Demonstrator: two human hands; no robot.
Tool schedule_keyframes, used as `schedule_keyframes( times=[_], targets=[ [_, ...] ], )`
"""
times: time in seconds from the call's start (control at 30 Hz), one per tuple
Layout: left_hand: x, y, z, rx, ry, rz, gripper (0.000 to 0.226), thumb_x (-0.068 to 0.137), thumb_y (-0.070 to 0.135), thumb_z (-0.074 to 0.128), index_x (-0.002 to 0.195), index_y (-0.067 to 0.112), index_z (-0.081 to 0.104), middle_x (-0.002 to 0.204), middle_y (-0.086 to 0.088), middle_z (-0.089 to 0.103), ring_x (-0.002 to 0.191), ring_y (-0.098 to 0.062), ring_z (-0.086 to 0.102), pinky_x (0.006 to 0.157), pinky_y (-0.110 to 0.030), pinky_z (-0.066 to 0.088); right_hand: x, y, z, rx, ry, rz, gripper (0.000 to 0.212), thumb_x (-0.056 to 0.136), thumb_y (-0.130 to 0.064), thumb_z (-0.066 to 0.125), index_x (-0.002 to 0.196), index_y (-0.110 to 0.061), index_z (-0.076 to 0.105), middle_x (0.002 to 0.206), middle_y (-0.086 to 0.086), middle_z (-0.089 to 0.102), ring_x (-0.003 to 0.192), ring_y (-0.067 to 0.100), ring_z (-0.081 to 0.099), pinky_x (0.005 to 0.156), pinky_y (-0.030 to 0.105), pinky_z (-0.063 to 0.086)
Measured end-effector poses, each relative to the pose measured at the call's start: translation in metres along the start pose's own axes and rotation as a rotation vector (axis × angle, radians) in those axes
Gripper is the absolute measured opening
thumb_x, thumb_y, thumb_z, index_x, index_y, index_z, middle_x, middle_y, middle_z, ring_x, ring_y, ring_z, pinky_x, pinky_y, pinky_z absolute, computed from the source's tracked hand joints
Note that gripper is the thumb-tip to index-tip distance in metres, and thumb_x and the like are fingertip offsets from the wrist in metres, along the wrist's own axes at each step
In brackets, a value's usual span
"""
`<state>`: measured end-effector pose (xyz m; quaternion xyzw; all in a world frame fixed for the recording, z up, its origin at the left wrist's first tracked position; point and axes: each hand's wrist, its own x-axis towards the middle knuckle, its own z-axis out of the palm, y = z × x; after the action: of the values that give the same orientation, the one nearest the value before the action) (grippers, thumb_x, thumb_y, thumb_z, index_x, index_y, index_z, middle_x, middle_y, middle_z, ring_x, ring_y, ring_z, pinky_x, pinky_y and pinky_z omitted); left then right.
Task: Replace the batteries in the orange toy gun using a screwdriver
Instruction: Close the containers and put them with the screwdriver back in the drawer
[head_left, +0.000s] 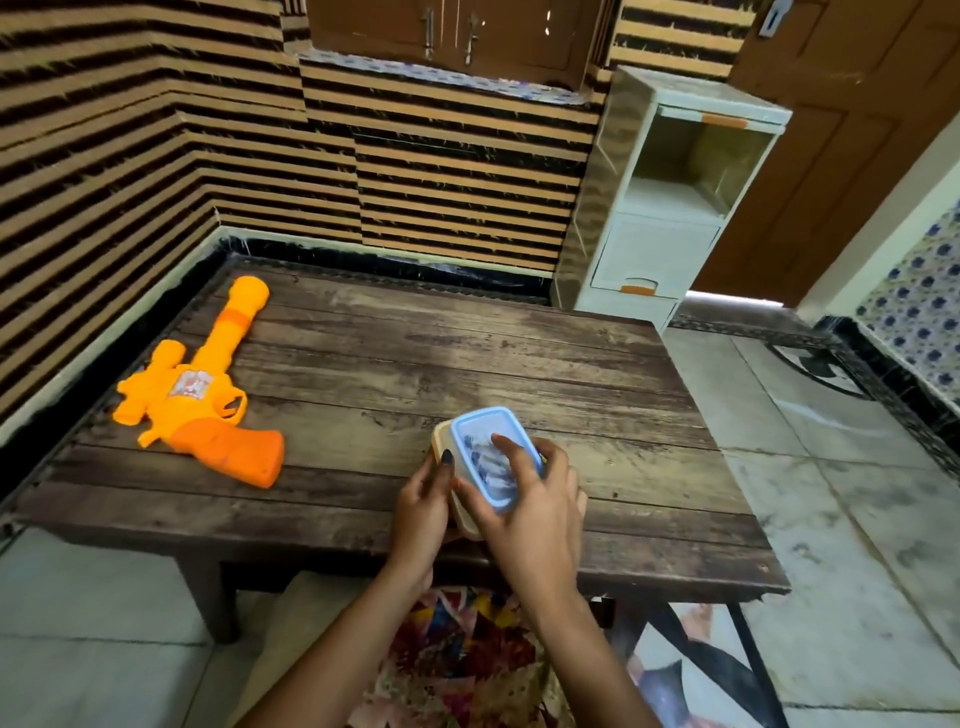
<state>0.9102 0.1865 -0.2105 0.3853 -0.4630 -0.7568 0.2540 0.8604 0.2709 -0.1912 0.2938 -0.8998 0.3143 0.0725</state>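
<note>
Head view, the only one: the orange plastic toy gun (200, 410) lies flat on the dark plank-topped wooden table (467, 353), near its left edge. It is well apart from both hands, to their left and farther from the person. Its long axis runs away from the person, with the muzzle towards the striped far wall and the darker orange grip angled back to the near right, roughly towards the hands. The left hand (421, 506) is the nearer of the two, and the grip is the end it would meet first.

Neither hand is free for that reach. Both are busy at the table's near edge with a small cream plastic box (440, 436) and its blue-rimmed translucent lid (480, 452). The left hand clasps the box's left side, fingers curled round the wall and thumb up at the lid's rim. The right hand comes over from the right and grips the lid, with fingers wrapped over its far edge and the forefinger lying on top. The lid sits askew on the box, so I judge it is being worked off — though that is not certain.

The contents show only as dark blurs through the lid. No screwdriver or batteries can be made out anywhere, so the tool is probably inside.
</note>
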Motion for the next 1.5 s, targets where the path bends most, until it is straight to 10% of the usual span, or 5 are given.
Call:
schedule_keyframes(
  times=[0.27,0.43,0.67,1.3,1.5],
  targets=[
    [0.009,0.003,-0.009,0.039,0.078,0.04,0.028,0.093,0.029,0.051,0.119,0.022,0.06,0.095,0.005,0.069,0.087,-0.014,0.065,0.081,-0.036,0.054,0.02,0.004,-0.011,0.398,0.061,0.186,0.055,0.083,-0.067,0.036,0.12,-0.035,0.06,0.117,-0.005,0.045,0.115,0.015,0.044,0.096,0.04,0.042],
    [0.015,0.012,-0.014,0.023,0.109,0.02,0.033,0.094,0.027,0.05,0.124,0.017,0.058,0.107,-0.003,0.067,0.098,-0.022,0.063,0.087,-0.041,0.05,0.041,0.044,-0.003,0.072,-0.1,0.309,0.038,0.091,-0.033,0.055,0.127,-0.021,0.056,0.123,0.01,0.051,0.114,0.03,0.045,0.096,0.037,0.037],
    [0.028,0.018,-0.013,-0.033,0.126,0.011,0.034,0.095,0.024,0.046,0.125,0.013,0.058,0.115,-0.009,0.066,0.1,-0.023,0.063,0.077,-0.035,0.051,0.05,0.053,0.011,-0.124,-0.284,0.303,0.029,0.09,-0.035,0.054,0.113,-0.021,0.062,0.114,0.009,0.057,0.105,0.03,0.052,0.087,0.035,0.043],
    [0.088,0.08,0.013,0.035,0.148,0.109,0.026,0.097,0.009,0.042,0.098,0.019,0.065,0.091,0.009,0.067,0.073,0.008,0.063,0.062,-0.01,0.049,0.137,-0.005,0.012,0.44,-0.151,0.394,0.01,0.091,-0.017,0.054,0.083,-0.013,0.059,0.07,0.001,0.062,0.064,0.014,0.055,0.055,0.028,0.037],
    [0.1,0.121,0.038,0.054,0.127,0.086,0.027,0.097,0.012,0.042,0.111,0.006,0.064,0.096,-0.003,0.068,0.083,-0.012,0.064,0.062,-0.015,0.052,0.175,-0.023,-0.017,0.479,-0.093,0.416,0.009,0.091,-0.016,0.054,0.086,-0.011,0.06,0.072,0.003,0.063,0.064,0.017,0.055,0.057,0.033,0.038]
  ],
)
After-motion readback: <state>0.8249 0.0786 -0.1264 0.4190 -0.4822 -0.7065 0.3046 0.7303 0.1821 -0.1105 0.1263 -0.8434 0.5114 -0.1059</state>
